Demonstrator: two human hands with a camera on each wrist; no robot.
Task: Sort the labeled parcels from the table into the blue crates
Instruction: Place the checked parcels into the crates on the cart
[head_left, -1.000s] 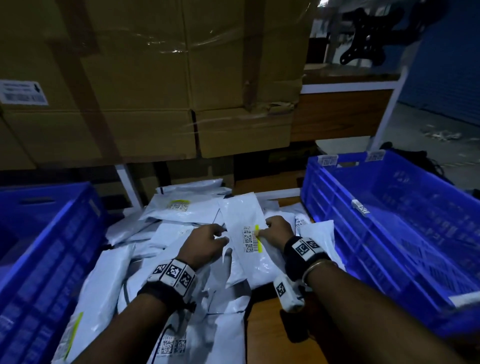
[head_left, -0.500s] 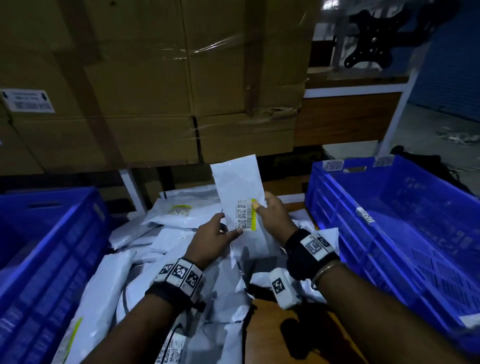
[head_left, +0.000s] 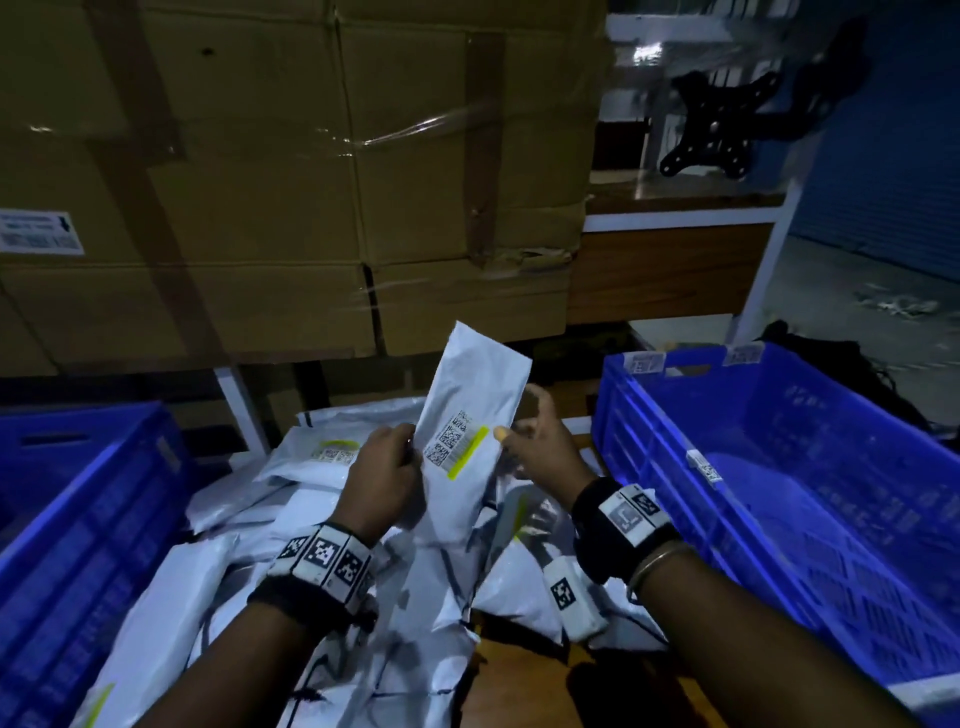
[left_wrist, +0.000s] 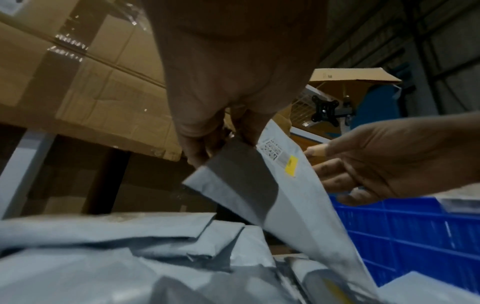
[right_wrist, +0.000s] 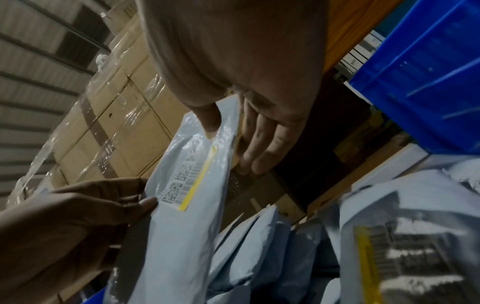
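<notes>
A white parcel (head_left: 475, 395) with a barcode label and a yellow stripe (head_left: 460, 441) is held up, tilted right, above the pile of white parcels (head_left: 311, 545). My left hand (head_left: 387, 467) pinches its left edge beside the label, as the left wrist view shows (left_wrist: 223, 148). My right hand (head_left: 530, 431) is just right of the parcel with its fingers (right_wrist: 262, 144) spread straight behind it. The thumb lies at the parcel's right edge. A blue crate (head_left: 649, 457) stands at the right and another blue crate (head_left: 78, 519) at the left.
Taped cardboard boxes (head_left: 311, 182) are stacked close behind the pile. A white frame post (head_left: 241, 410) stands at the back left. A strip of bare wooden table (head_left: 519, 686) shows near me. A black mount (head_left: 717, 130) hangs at the back right.
The parcel has risen off the pile and tipped to the right. My right hand has loosened from the label edge and spread its fingers, while the left hand keeps its hold.
</notes>
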